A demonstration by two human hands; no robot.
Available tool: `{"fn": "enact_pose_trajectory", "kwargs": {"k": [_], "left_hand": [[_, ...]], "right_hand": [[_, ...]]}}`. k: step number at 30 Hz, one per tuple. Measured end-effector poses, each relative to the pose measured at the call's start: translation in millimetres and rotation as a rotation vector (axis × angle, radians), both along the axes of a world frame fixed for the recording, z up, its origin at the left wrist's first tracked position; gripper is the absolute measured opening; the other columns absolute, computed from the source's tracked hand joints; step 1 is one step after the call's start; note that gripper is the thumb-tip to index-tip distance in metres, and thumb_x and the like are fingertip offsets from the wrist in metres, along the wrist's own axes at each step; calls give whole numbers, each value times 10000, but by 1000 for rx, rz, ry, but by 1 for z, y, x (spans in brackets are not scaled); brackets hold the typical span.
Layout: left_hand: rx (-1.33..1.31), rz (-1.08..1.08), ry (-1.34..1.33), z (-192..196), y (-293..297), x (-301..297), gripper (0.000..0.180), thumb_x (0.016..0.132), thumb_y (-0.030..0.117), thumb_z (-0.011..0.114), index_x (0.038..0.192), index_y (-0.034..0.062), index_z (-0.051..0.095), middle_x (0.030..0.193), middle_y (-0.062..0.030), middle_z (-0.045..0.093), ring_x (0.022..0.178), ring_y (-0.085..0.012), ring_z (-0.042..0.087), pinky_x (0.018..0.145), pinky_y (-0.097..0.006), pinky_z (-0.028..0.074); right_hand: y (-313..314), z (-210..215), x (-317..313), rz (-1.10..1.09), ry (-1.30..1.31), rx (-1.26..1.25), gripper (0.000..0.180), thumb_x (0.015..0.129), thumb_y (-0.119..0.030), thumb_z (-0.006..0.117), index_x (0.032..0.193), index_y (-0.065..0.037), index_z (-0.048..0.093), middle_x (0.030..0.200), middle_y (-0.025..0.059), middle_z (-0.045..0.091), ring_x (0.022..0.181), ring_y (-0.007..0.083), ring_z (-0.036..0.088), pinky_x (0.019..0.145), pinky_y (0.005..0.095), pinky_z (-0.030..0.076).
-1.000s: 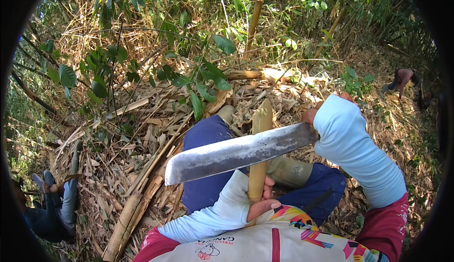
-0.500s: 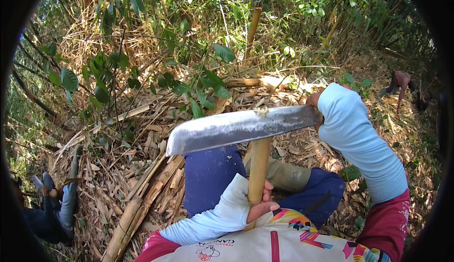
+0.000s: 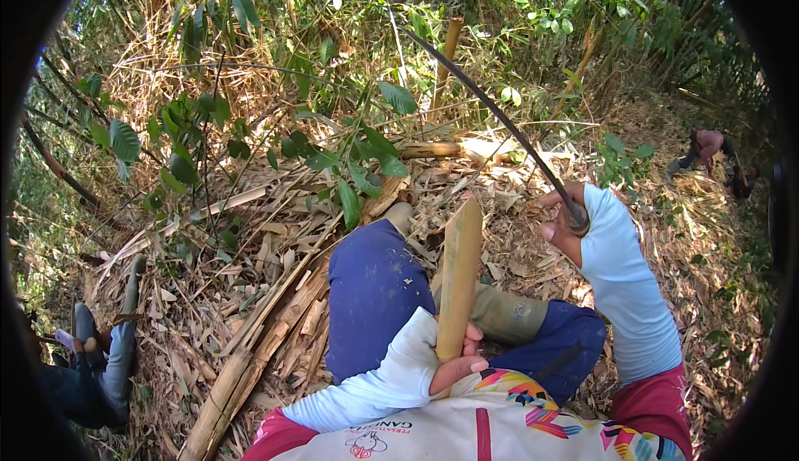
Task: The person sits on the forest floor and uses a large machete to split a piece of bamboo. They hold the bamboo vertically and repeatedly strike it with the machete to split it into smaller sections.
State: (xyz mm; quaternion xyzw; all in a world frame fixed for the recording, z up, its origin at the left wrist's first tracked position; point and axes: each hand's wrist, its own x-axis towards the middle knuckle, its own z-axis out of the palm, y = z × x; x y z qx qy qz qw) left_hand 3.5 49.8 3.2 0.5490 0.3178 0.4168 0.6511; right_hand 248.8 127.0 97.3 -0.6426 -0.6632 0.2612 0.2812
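Observation:
Between my knees stands a pale yellow piece of bamboo (image 3: 459, 286), tilted slightly, its top end cut to a slant. My left hand (image 3: 454, 367) is wrapped round its lower part, near my shirt front. Off to the right, my right hand (image 3: 568, 221) grips the handle of a machete (image 3: 508, 120). The blade is seen nearly edge-on, pointing up and to the left, apart from the bamboo. Most of the handle is hidden by my fingers and cuff.
Split, weathered bamboo (image 3: 241, 369) lies on the leaf-littered ground to my left. A leafy sapling (image 3: 366, 161) and a cut stump (image 3: 448, 66) stand ahead. One person (image 3: 91, 361) sits at far left; another (image 3: 707, 149) is at far right.
The machete has left the top of the bamboo and swung up to the right, its blade turning from broadside to edge-on. My left hand and the bamboo have stayed in place.

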Motion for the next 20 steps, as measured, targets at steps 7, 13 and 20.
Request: {"fn": "enact_pose_trajectory", "kwargs": {"k": [7,13,20], "left_hand": [[-274,-79,-188,5,0,-1,288,889,123,675,1095,-24,538,865,-88,620,742,-140,604,680,-267,507],[-308,-46,-290,-8,1,0,390,931,288,625,1125,-34,520,919,-192,638,731,-252,652,698,-344,542],[-331,-97,-362,-21,6,6,655,925,502,571,1222,-73,468,1036,-218,639,783,-245,647,757,-346,531]], "right_hand": [[-34,-115,-3,-220,598,-222,424,800,-115,746,1184,-37,583,670,-31,536,565,69,494,531,245,426],[-105,-250,16,-702,862,-732,531,809,-59,672,1274,-81,417,671,58,513,513,166,515,435,360,442],[-123,-229,55,-701,906,-393,507,832,-76,644,1261,-103,377,775,114,592,519,193,543,423,394,469]]}}
